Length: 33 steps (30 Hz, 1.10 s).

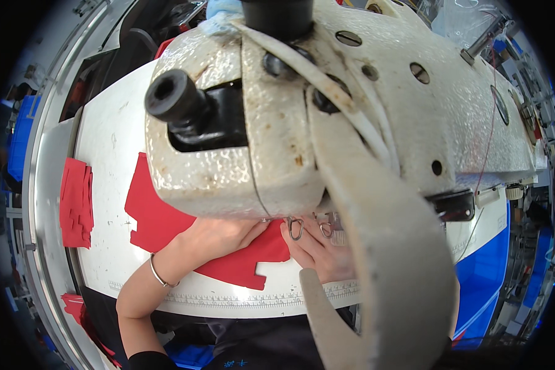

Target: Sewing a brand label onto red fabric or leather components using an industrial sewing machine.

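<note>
Red fabric (254, 259) lies near the table's (108, 148) front edge, apparently steadied by the half-curled left hand (221, 237). Right hand (328, 258) extends its fingers; cannot tell either grip.

The table (108, 139) has a white top with small dark marks. A ruler strip (240, 304) runs along the front edge. Red cloth (160, 216) with notched edges lies on the middle area; the number of pieces cannot be determined. A stack of red pieces (76, 206) lies across the left edge.
</note>
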Tool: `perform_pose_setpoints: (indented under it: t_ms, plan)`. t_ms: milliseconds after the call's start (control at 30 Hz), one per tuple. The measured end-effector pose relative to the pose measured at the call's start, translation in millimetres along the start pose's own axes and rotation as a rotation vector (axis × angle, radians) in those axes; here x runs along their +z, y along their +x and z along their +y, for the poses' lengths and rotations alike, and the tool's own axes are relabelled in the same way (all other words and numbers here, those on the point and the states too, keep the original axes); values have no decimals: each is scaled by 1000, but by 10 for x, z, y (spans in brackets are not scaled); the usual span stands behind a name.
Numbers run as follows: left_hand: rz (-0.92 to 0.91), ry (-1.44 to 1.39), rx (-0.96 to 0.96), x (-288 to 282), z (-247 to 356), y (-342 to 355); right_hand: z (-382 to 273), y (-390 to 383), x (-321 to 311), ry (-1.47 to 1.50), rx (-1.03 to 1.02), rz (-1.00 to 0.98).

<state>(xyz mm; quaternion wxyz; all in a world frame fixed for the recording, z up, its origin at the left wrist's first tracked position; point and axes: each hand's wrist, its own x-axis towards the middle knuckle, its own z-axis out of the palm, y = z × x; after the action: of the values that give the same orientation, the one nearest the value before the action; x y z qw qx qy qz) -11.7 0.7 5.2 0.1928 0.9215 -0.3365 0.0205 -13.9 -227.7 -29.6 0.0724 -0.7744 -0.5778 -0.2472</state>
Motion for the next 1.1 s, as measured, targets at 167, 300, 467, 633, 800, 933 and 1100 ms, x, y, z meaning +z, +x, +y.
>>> perform_pose_setpoints:
  t_ms: [167,300,467,633,800,933,1100]
  plan:
    - [50,-2,15,39,-28,-21,71,71,-98,51,68,35]
    - [111,-67,32,25,-37,20,182,119,-240,-107,-42,-56]
    - [101,-130,13,39,-76,45,285,151,-135,-2,-121,-105]
    - [189,-117,69,38,-130,124,338,227,-233,-14,-127,-30]
    - [244,-69,117,70,-176,147,447,265,-303,-580,-462,-69]
    - [176,-86,98,8,-179,126,394,256,-239,-693,-514,-40]
    - [252,35,176,-22,-159,212,408,170,-138,-190,-149,-49]
